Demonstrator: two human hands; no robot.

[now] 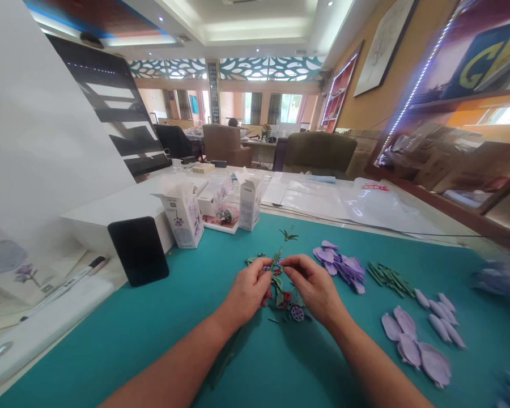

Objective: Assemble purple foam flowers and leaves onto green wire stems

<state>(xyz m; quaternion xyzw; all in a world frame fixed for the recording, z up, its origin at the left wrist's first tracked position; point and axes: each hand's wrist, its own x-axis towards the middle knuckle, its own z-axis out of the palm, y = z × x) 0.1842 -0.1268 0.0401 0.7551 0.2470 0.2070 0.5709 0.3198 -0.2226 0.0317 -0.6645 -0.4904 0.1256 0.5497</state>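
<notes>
Green stem piece (276,259), upright between my two hands, left hand (250,288) pinching it, right hand (308,286) nearly closed, its grip unclear.

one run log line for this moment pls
left hand: at green piece | right hand: beside it | purple petals, green sticks: on mat

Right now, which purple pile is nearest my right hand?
The heap of overlapping petals, just beside your right hand. It alone lies between that hand and the green sticks; the other purple pieces lie farther off.
</notes>
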